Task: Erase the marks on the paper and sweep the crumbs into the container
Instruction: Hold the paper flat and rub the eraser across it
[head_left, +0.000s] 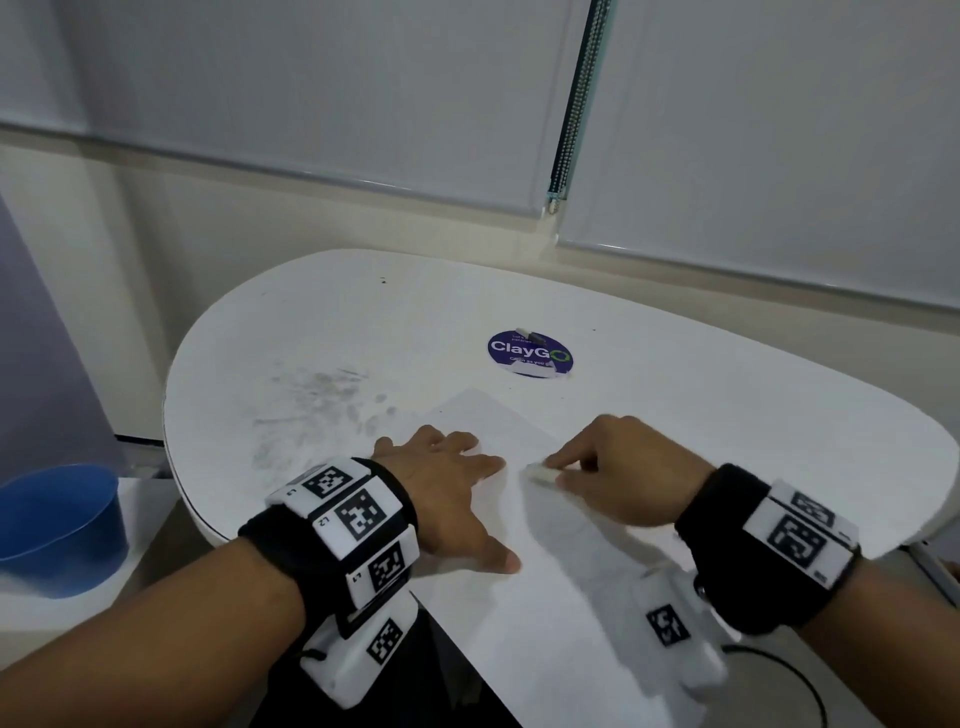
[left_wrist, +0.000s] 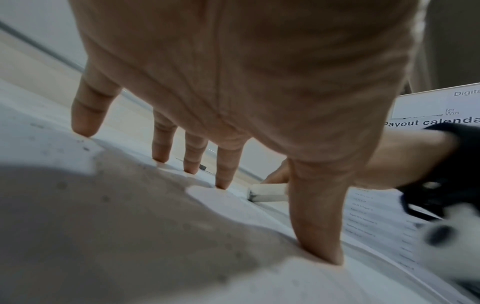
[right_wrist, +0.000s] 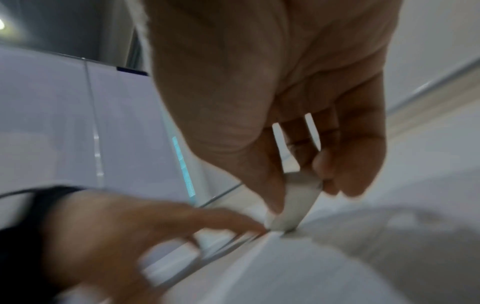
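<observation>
White rubber against white paper is what I am working with: my right hand (head_left: 613, 470) pinches the eraser (head_left: 540, 474) between thumb and fingertips, its long axis lying roughly across me, the free end pointing toward my left hand (head_left: 447, 486). That left hand lies flat with fingers spread, pressing the paper (head_left: 545, 597) onto the table (head_left: 363, 322); its forefinger tip sits just beside the eraser's end, so the two hands are near but not touching. I cannot make out the marks themselves in the head view; the right wrist view is blurred.

I judge the rubbing strokes have room away from me along the sheet and to the right, less toward the left fingers. The paper runs diagonally and its near end overhangs the table's edge, so I would keep the pressing hand down.

The blue container (head_left: 62, 525) stands off the table, low and well to my left, nearer the left hand; crumbs would have to travel leftward across the smudged tabletop. A round purple sticker (head_left: 530, 353) lies beyond the sheet.
</observation>
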